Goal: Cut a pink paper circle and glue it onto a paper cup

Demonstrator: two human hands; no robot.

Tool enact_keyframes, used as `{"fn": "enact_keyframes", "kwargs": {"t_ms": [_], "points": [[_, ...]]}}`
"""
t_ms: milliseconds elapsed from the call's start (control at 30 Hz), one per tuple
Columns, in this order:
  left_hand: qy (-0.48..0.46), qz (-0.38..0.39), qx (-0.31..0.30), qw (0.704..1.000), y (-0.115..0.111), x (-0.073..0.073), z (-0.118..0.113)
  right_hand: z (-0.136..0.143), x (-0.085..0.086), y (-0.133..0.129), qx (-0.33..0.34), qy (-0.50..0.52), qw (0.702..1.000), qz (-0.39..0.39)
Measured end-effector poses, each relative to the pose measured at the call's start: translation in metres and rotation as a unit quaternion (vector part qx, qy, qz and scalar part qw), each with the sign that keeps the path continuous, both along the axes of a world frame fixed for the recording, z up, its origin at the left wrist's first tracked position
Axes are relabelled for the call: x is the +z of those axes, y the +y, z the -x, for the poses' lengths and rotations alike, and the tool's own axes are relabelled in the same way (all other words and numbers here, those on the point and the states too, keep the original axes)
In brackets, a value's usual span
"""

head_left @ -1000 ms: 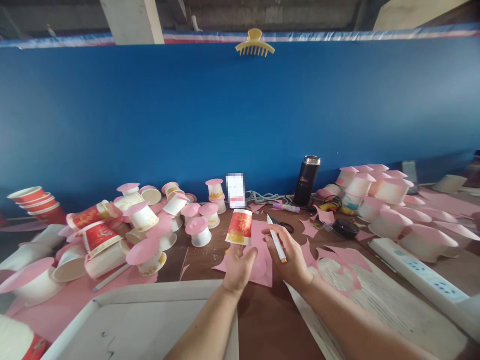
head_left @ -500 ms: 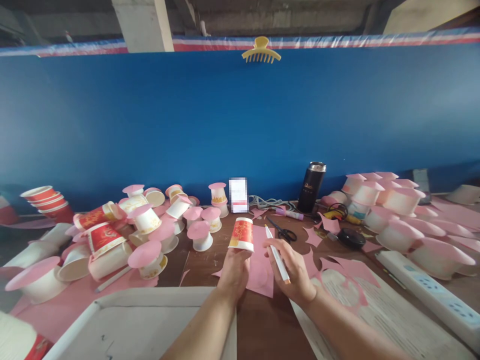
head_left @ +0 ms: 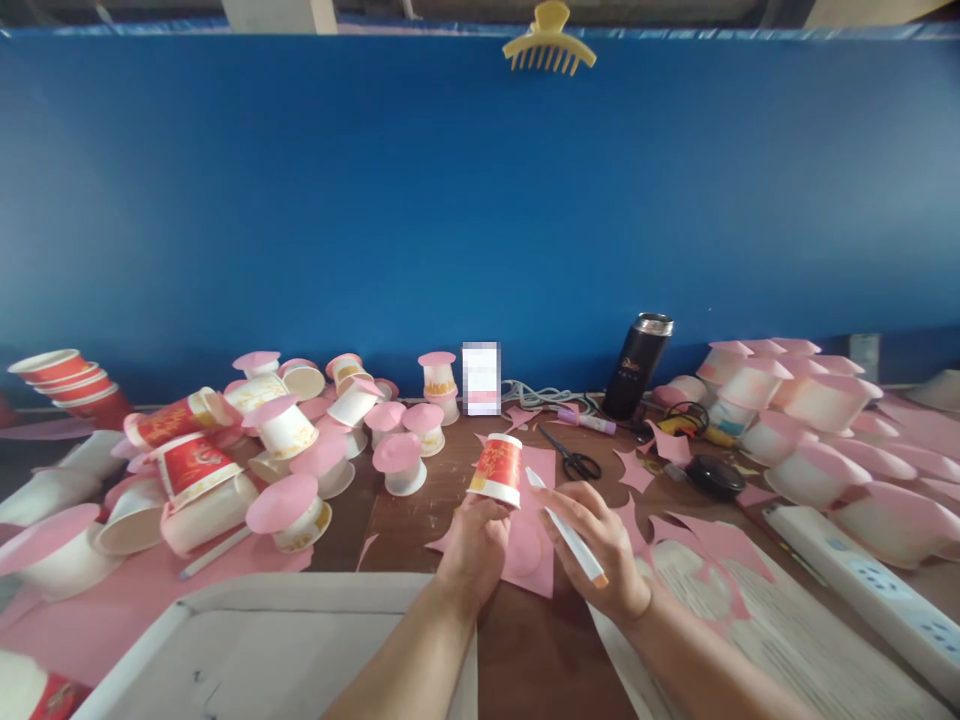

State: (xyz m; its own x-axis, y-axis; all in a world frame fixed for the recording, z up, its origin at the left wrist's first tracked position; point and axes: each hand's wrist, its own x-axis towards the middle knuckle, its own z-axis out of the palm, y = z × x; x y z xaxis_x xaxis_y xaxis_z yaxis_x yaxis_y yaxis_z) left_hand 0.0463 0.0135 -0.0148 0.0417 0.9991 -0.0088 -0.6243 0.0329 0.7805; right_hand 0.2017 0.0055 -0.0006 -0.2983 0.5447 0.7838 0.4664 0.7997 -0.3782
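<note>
Head view, places given from the red cup [head_left: 501, 465]: far left, stacked cups [head_left: 79, 385] show no pink tops, so seem undone; nearer left, pink-topped cups [head_left: 281, 503] look finished; below, the left hand [head_left: 474, 545] grips it, no pink top visible; just right, a pink sheet [head_left: 531, 560]; then the right hand [head_left: 600, 535], grasping a white marker [head_left: 574, 542]; far right, another pink-topped group [head_left: 806, 465] looks done

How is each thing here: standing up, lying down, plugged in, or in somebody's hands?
Red cup: tilted, held in the left hand
Marker: slanted, held in the right hand; cannot tell whether capped
Flask: standing upright
Scissors: lying down, not held
Purple tube: lying on its side
Power strip: nothing plugged in where it shows
Stacked cups: nested, mouths up, leaning
Hair clip: prongs pointing down
</note>
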Motion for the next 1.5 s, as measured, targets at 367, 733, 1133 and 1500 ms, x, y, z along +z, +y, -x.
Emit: {"fn": "enact_keyframes", "kwargs": {"t_ms": [367, 733, 1133, 1500], "points": [[0.011, -0.07, -0.065, 0.995, -0.006, 0.016, -0.007, 0.006, 0.004, -0.005, 0.032, 0.029, 0.999, 0.01], [0.087, -0.065, -0.048, 0.993, -0.007, 0.01, -0.006, 0.009, 0.006, -0.005, 0.008, 0.019, 0.999, 0.029], [0.067, -0.066, -0.039, 0.995, -0.003, 0.012, -0.006, 0.009, 0.004, -0.007, -0.021, -0.003, 0.999, 0.039], [0.009, -0.034, -0.038, 0.999, -0.007, 0.016, -0.007, 0.012, 0.007, -0.01, -0.025, 0.007, 1.0, 0.005]]}}
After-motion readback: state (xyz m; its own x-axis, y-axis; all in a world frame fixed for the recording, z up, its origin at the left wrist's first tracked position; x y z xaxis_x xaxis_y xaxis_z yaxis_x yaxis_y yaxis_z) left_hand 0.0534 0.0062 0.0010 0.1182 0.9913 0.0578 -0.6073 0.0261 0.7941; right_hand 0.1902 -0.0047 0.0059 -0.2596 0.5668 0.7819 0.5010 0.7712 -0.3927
